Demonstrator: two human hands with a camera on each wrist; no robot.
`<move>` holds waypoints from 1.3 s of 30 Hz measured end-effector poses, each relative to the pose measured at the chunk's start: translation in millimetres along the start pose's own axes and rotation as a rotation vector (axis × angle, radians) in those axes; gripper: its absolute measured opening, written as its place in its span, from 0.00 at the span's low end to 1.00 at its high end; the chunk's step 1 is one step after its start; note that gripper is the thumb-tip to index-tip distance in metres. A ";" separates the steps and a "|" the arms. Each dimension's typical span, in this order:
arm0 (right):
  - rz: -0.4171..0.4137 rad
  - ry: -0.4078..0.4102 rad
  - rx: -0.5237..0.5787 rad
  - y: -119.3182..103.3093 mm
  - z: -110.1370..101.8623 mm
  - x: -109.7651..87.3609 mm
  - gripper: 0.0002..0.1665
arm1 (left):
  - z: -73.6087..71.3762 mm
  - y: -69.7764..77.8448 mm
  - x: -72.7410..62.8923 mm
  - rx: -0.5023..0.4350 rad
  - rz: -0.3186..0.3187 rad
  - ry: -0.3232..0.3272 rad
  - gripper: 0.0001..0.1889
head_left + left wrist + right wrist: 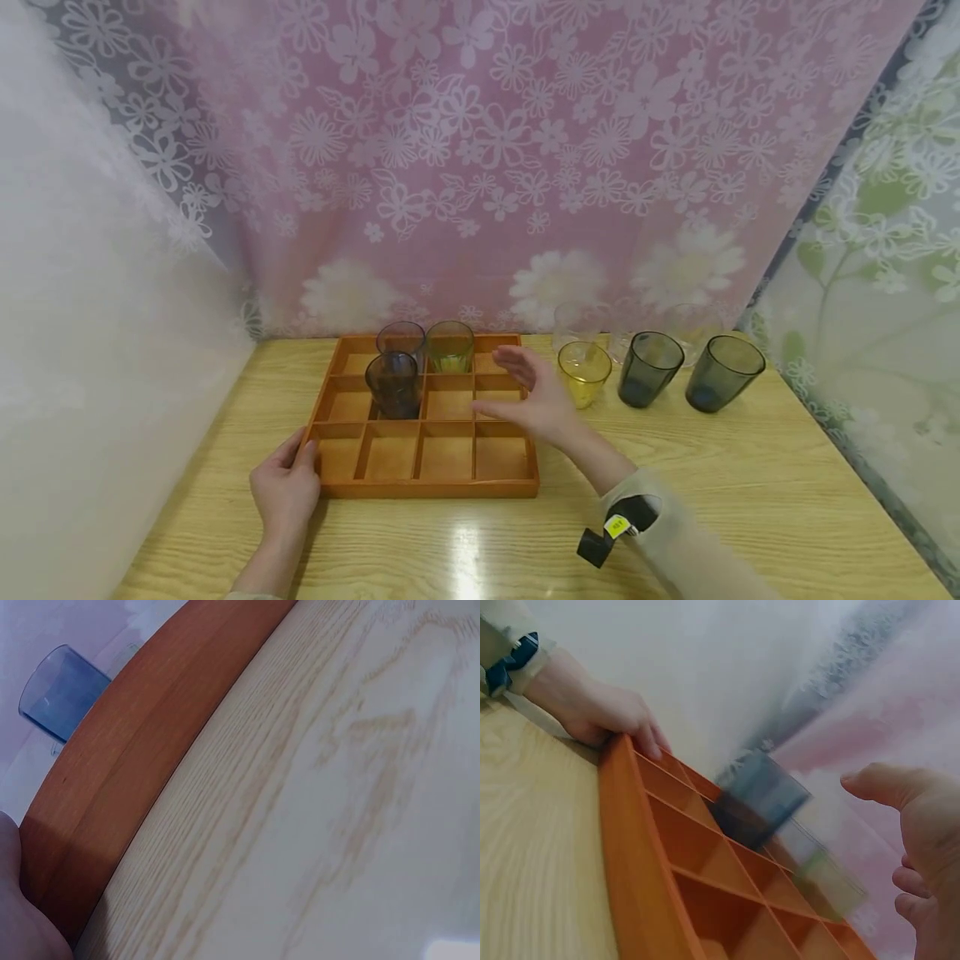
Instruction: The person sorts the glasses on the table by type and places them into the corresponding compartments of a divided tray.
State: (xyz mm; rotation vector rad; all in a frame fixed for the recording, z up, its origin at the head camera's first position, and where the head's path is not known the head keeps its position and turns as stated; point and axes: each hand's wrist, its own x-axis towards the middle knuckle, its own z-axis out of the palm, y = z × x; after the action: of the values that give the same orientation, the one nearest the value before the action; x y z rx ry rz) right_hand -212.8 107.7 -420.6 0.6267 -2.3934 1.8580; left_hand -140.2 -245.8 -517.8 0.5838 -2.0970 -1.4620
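Note:
A wooden divided tray (427, 490) lies on the table. My left hand (287, 483) grips its left side wall, thumb at the rim; the right wrist view also shows this left hand (604, 709) on the tray wall. A dark grey glass (394, 387) stands in a middle-row compartment, second from the left. Directly behind it is a bluish glass (401, 337), with a green-tinted glass (451, 346) to its right in the back row. My right hand (543, 400) hovers over the tray's right side, empty, thumb and fingers spread apart.
Right of the tray stand a yellow glass (583, 373) and two dark grey glasses, one nearer (649, 371) and one farther right (723, 375). Several clear glasses (693, 327) are behind them. A flowered curtain (480, 167) hangs at the table's back edge.

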 end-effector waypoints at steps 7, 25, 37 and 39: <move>0.001 0.067 -0.061 6.5 -41.8 -12.8 0.47 | -0.5 1.3 -0.4 0.003 -0.002 -0.003 0.16; -0.024 0.289 -0.254 34.9 -95.2 -35.9 0.49 | -1.4 4.6 -1.3 0.000 -0.026 -0.024 0.17; 0.095 0.323 -0.239 62.9 -95.5 -28.3 0.61 | -2.0 7.1 -2.3 -0.015 -0.023 -0.023 0.17; 0.113 0.324 -0.226 68.2 -94.4 -25.7 0.62 | -1.9 6.8 -2.3 -0.018 -0.027 -0.025 0.17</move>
State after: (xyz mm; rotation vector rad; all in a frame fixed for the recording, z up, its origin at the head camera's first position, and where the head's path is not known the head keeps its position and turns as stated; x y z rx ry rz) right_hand -232.1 217.0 -464.3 0.1609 -2.4080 1.5487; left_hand -137.6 -243.6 -511.2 0.5919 -2.1011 -1.5090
